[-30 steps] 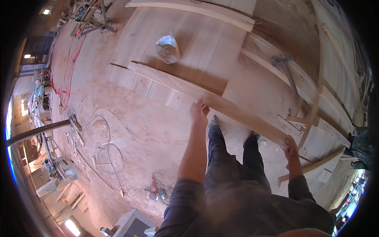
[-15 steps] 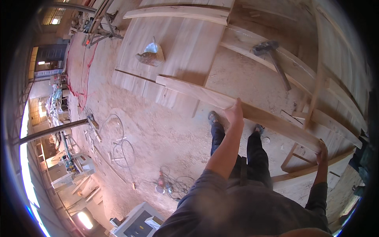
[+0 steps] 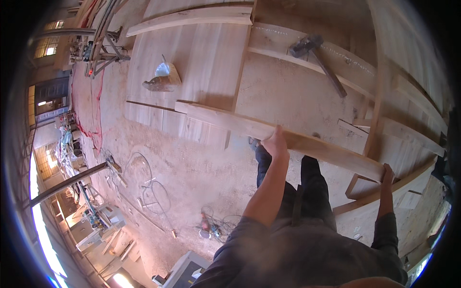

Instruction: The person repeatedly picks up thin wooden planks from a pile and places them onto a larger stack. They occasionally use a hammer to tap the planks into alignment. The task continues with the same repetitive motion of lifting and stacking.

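With the left hand [image 3: 275,144] clasping the plank [image 3: 331,150] near mid-length and the right hand [image 3: 388,174] its right end, a loosened grip could let the far left end scrape the panel [image 3: 201,57] near its front edge.

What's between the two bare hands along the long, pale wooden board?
Only a bare stretch of board between left hand and right hand, seen in the head view.

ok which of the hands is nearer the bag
Left: the left hand, on the plank, is below and right of the bag in view; the right hand is farther right, near the plank's right end.
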{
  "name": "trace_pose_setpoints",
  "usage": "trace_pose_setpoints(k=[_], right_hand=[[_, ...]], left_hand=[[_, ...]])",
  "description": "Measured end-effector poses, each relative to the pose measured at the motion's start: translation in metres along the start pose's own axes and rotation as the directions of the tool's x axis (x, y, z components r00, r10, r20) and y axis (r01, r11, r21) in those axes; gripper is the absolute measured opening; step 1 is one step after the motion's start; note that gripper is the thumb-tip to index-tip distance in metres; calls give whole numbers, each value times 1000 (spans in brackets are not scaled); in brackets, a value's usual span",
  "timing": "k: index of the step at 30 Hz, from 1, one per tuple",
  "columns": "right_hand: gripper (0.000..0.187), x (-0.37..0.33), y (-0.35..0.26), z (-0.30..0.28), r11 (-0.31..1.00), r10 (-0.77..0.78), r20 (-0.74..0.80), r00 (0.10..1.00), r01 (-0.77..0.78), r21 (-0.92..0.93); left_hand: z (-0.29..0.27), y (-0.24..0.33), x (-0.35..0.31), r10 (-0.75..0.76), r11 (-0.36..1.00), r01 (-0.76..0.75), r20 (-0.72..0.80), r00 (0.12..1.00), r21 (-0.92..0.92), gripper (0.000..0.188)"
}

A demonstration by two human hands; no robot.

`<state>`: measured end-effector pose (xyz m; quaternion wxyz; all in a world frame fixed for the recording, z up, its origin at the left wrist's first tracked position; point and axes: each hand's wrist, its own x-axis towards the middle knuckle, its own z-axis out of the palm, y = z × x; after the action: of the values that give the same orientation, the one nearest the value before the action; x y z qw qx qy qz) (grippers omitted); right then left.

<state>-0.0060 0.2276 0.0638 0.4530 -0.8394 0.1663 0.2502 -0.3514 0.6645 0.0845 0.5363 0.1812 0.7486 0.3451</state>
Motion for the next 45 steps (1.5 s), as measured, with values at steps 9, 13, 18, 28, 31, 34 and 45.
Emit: trace_pose_setpoints(k=[9, 13, 18, 28, 31, 34, 45], right_hand=[[30, 94, 17, -24, 996, 66, -73, 995, -71, -63], [26, 71, 45, 26, 964, -129, -25, 991, 120, -238], [31, 58, 55, 17, 979, -105, 51, 993, 112, -169], [27, -122, -28, 200, 943, -168, 242, 956, 228, -243], [25, -128, -9, 250, 867, -154, 402, 903, 318, -383], [21, -151, 0, 319, 823, -232, 481, 845, 435, -367], [37, -309, -80, 520, 991, 100, 610, 786, -134, 10]], left_hand=[[23, -9, -8, 61, 983, -43, -96, 994, 181, 65], [-4, -14, 43, 12, 985, -9, -15, 1000, 173, 67], [-6, 23, 67, -141, 958, 126, 41, 989, 258, 73], [-34, 53, 77, -334, 932, 343, 90, 938, -117, 64], [-43, 45, 86, -292, 937, 314, 147, 945, -155, 61], [-61, 44, 108, -264, 949, 291, 195, 945, -125, 55], [-180, 150, 179, 358, 897, -292, -158, 920, 333, 72]])
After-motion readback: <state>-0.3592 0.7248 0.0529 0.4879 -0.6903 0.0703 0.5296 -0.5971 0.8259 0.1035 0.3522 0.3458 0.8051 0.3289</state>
